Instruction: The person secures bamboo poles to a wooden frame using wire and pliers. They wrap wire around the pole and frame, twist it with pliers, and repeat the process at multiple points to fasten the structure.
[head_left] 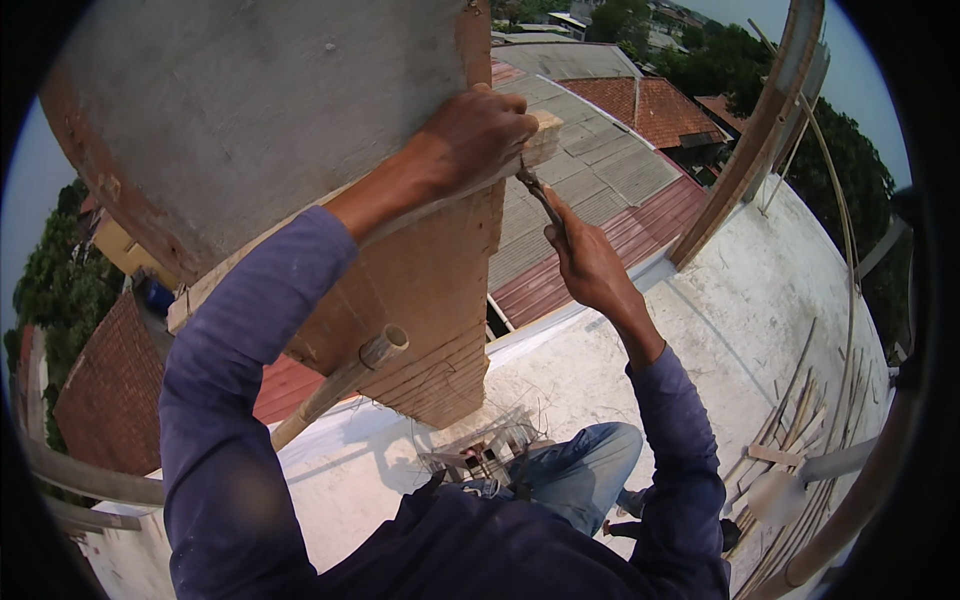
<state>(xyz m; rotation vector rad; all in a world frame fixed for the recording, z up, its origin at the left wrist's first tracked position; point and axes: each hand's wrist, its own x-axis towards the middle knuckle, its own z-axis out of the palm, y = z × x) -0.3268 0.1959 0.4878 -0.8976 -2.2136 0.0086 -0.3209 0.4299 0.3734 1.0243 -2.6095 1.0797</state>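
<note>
A wooden batten (543,141) runs across a large panel, with grey plaster (300,110) above it and brown boards (410,280) below. My left hand (478,138) is closed over the batten near its right end, fingers curled around its upper side. Just below that end, my right hand (592,258) grips a pair of dark metal pincers (541,193). The pincers point up and left, with their jaws close to the batten's underside beneath my left fingers. What the jaws touch is too small to make out.
A bamboo pole (345,385) juts out below the panel. Loose sticks (790,440) lie on the pale concrete slab (740,300) at right. A tall wooden post (745,140) stands beyond it. Past the slab's edge are lower roofs (600,150).
</note>
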